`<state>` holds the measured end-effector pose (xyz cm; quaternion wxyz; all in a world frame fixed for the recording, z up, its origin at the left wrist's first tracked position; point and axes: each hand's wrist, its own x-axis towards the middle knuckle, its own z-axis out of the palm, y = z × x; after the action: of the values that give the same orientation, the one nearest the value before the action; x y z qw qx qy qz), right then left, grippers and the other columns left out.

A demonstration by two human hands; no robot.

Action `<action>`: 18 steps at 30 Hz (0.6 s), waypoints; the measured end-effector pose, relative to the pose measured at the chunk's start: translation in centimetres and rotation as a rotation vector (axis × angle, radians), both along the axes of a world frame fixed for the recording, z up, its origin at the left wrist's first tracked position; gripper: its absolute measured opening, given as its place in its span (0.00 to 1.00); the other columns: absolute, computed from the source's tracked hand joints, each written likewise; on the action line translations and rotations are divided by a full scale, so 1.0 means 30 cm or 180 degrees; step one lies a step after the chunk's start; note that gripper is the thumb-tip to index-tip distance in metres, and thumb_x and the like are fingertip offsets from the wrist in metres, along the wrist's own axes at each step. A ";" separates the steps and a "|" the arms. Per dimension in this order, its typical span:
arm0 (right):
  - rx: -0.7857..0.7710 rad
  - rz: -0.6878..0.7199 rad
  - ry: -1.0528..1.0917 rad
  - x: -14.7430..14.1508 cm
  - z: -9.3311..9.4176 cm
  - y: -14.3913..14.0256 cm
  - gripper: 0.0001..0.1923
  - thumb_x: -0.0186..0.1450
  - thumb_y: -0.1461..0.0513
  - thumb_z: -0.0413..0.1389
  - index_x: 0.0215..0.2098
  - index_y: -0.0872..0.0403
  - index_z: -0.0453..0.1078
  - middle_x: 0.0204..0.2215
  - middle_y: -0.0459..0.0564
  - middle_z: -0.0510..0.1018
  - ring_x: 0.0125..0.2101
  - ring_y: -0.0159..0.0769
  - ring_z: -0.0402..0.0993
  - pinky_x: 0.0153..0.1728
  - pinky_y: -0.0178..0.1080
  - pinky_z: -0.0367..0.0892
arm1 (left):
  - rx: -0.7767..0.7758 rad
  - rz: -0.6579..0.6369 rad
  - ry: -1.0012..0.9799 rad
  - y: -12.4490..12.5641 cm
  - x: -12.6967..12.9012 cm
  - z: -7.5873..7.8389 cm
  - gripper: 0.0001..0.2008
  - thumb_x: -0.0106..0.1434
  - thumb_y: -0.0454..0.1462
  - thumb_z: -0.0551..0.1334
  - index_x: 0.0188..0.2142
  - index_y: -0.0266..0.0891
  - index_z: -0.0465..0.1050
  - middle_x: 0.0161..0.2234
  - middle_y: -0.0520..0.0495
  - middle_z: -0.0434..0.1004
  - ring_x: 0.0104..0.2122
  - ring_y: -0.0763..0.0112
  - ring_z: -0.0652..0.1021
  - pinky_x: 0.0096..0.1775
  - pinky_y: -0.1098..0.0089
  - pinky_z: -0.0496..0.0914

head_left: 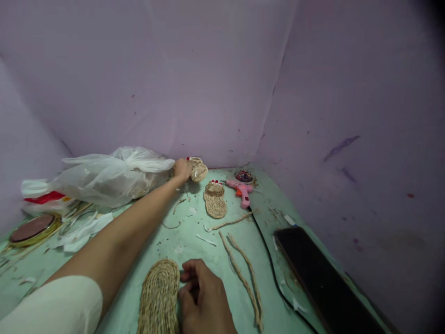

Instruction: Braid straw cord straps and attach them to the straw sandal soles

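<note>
While left fingers (pixel 183 169) grip a woven slipper (pixel 199 169) by the wall, right fingers (pixel 189 278) pinch a sole's (pixel 159 297) edge.

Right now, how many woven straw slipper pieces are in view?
3: one woven straw slipper in the left hand at the wall, one beside the pink glue gun, one sole at the right hand.

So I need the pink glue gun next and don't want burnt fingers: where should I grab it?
Take the pink glue gun by its handle, the end pointing toward you where the black cord leaves it, coming from the near side. It lies flat, and the tip probably faces the far wall beside the bead dish.
</note>
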<state>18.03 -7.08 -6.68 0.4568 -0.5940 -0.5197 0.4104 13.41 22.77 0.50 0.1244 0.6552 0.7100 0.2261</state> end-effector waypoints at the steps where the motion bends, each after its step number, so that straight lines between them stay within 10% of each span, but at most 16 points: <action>1: -0.0023 0.0022 0.0008 0.002 0.007 -0.001 0.18 0.49 0.74 0.49 0.35 0.52 0.68 0.29 0.47 0.75 0.26 0.35 0.70 0.28 0.34 0.65 | 0.0025 -0.0060 -0.0039 -0.009 -0.010 0.017 0.16 0.62 0.39 0.57 0.48 0.36 0.65 0.47 0.43 0.68 0.42 0.64 0.73 0.41 0.59 0.70; 6: -0.0107 0.0313 0.0044 0.021 0.058 -0.012 0.14 0.53 0.71 0.49 0.37 0.56 0.67 0.30 0.50 0.75 0.29 0.36 0.72 0.32 0.37 0.67 | 0.0028 -0.0432 -0.0189 -0.175 -0.105 0.068 0.15 0.62 0.40 0.56 0.47 0.35 0.65 0.44 0.44 0.70 0.39 0.66 0.74 0.39 0.61 0.71; 11: -0.0077 0.0389 -0.0121 0.026 0.071 -0.017 0.13 0.54 0.68 0.50 0.38 0.57 0.66 0.31 0.51 0.75 0.30 0.36 0.72 0.33 0.38 0.67 | 0.0041 -0.0749 -0.0246 -0.543 -0.297 0.086 0.09 0.59 0.34 0.52 0.32 0.36 0.71 0.22 0.53 0.71 0.23 0.74 0.72 0.26 0.75 0.65; 18: -0.0045 0.0421 -0.0338 0.021 0.050 -0.024 0.13 0.56 0.64 0.51 0.40 0.56 0.64 0.33 0.52 0.74 0.30 0.36 0.72 0.34 0.40 0.68 | 0.0225 -0.0903 0.0194 -0.890 -0.506 -0.003 0.14 0.56 0.30 0.48 0.34 0.39 0.71 0.29 0.50 0.75 0.30 0.71 0.72 0.34 0.73 0.64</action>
<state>18.66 -7.80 -5.18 0.3963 -0.5825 -0.5783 0.4113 -1.76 -3.92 0.40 0.1104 0.7594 0.6054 0.2111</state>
